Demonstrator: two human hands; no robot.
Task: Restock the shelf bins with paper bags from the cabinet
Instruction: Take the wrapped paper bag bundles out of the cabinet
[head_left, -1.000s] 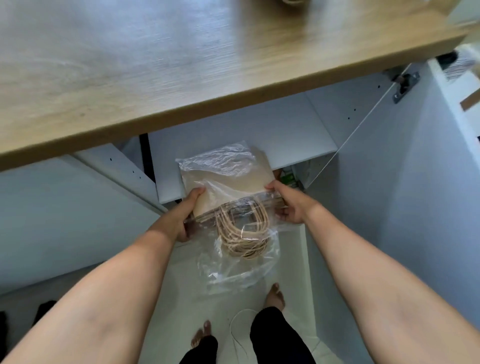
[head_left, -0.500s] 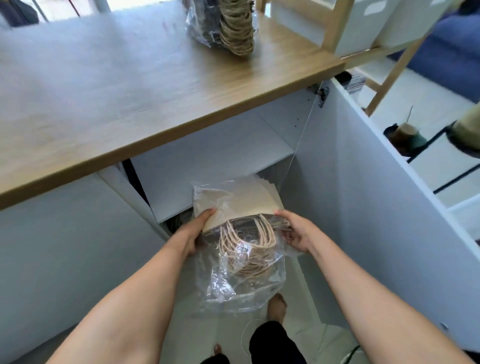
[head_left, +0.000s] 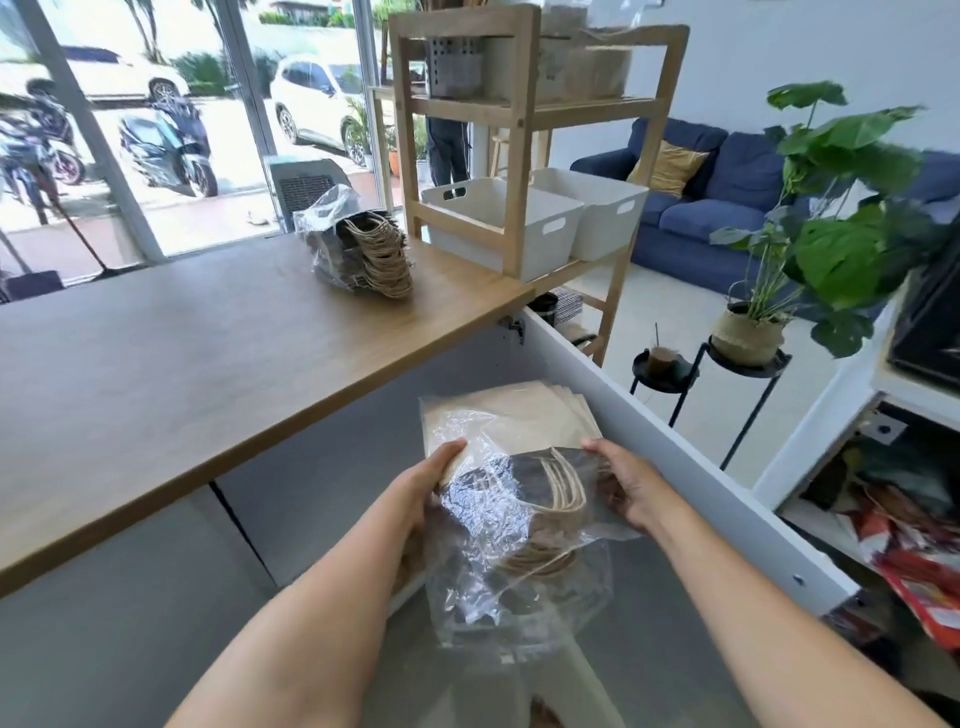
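A stack of beige paper bags (head_left: 519, 421) with twine handles, wrapped in loose clear plastic, is held in front of the open cabinet below the counter edge. My left hand (head_left: 434, 480) grips its left side and my right hand (head_left: 631, 486) grips its right side. A second plastic-wrapped bundle of paper bags (head_left: 363, 254) lies on the wooden counter (head_left: 182, 353). Two white bins (head_left: 498, 223) sit on the lower level of a wooden shelf rack (head_left: 524, 109) at the counter's right end.
The white cabinet door (head_left: 675, 467) stands open to the right of my hands. Beyond it are plant stands (head_left: 748, 358), a potted plant and a blue sofa (head_left: 727, 192). A grey perforated container (head_left: 454, 67) and more bags sit on the rack's upper level.
Both hands have lifted the wrapped bags up out of the cabinet. My view has tilted up from the cabinet interior to the counter, shelf rack and room.
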